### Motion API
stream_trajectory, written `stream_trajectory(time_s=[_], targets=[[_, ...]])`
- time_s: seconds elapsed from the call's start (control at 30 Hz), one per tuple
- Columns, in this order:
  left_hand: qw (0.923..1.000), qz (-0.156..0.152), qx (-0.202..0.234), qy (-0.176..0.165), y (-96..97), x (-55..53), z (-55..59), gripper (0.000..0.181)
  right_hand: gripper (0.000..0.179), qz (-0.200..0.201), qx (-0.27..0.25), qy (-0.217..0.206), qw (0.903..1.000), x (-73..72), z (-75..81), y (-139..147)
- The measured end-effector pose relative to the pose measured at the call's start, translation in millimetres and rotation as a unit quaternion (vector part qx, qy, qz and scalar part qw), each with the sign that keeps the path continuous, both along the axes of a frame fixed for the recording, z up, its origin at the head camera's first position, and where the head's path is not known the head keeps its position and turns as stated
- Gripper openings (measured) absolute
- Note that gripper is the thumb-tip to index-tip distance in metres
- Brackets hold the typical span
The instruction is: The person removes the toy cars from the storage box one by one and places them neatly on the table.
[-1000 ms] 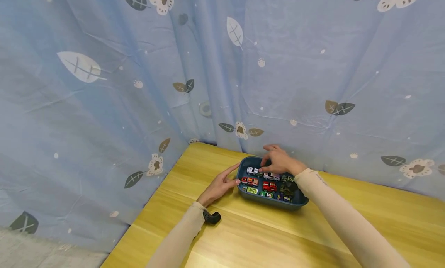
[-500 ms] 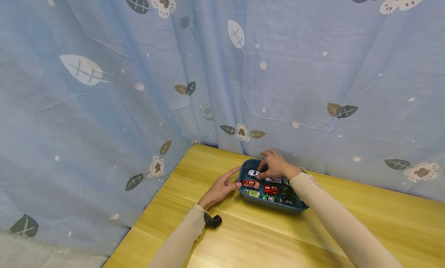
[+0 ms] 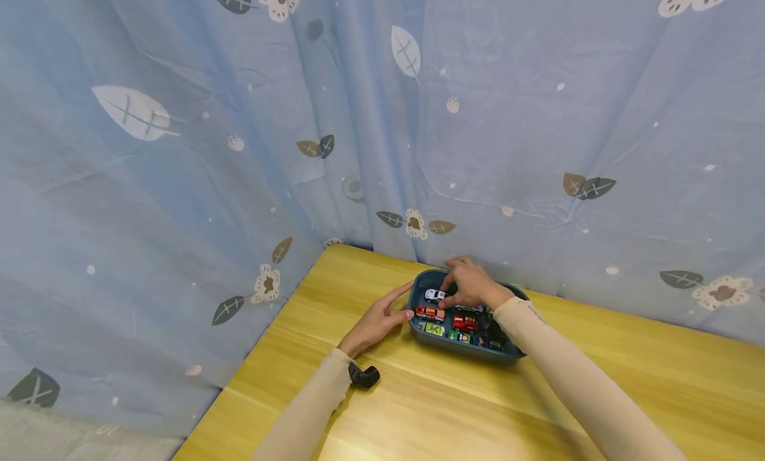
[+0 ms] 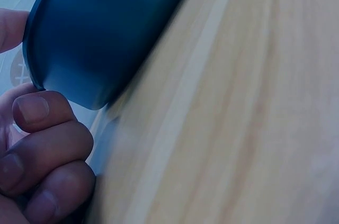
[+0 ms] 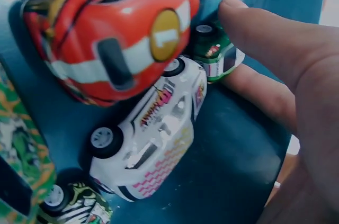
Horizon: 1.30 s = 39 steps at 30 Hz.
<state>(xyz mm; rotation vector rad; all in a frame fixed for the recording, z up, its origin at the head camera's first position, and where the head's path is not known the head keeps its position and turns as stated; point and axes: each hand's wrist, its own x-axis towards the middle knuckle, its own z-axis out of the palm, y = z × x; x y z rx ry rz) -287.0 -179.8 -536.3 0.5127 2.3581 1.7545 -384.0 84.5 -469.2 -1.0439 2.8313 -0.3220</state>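
A dark blue tray (image 3: 463,350) holding several toy cars sits at the table's back edge. My left hand (image 3: 375,323) is at its left end, thumb over the rim; in the left wrist view the other fingers (image 4: 50,142) curl beside the outer wall. My right hand (image 3: 470,285) reaches into the tray from the far side. In the right wrist view its thumb and a finger pinch a small green toy car (image 5: 214,57). Around it lie a white toy car (image 5: 153,139), a red toy car (image 5: 119,38) and, at the left end, another white car (image 3: 434,295).
The wooden table (image 3: 418,408) stretches in front of the tray and to its right. A blue patterned curtain (image 3: 508,129) hangs right behind the table's back and left edges. A black strap device (image 3: 364,376) is on the left wrist.
My right hand has shifted slightly left and lower over the tray, its fingers drawn closer together. The left hand stays at the tray's end.
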Motion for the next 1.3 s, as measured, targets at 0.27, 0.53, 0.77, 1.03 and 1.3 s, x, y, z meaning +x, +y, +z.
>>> stream_trajectory(time_s=[0.27, 0.53, 0.77, 1.03, 1.3], targets=[[1.0, 0.001, 0.0, 0.002, -0.3, -0.8, 0.1, 0.066, 0.027, -0.011, -0.005, 0.019, 0.9997, 3.3, -5.7, -1], [0.9999, -0.009, 0.009, -0.003, 0.8, 2.1, -1.7, 0.067, 0.024, -0.007, -0.022, 0.034, 0.9991, 7.1, -11.2, 3], [1.0, 0.002, 0.006, -0.004, 0.5, 0.1, 0.8, 0.066, 0.024, 0.019, -0.072, 0.043, 0.9963, 1.0, 4.1, 6], [0.9999, 0.013, 0.0, -0.001, 1.8, -0.5, 1.3, 0.067, 0.023, 0.049, -0.086, 0.062, 0.9931, 4.5, 37.7, 18], [1.0, 0.006, -0.001, -0.002, 0.8, -0.6, 0.5, 0.067, 0.02, 0.071, -0.056, 0.109, 0.9899, 17.3, 70.3, 36]])
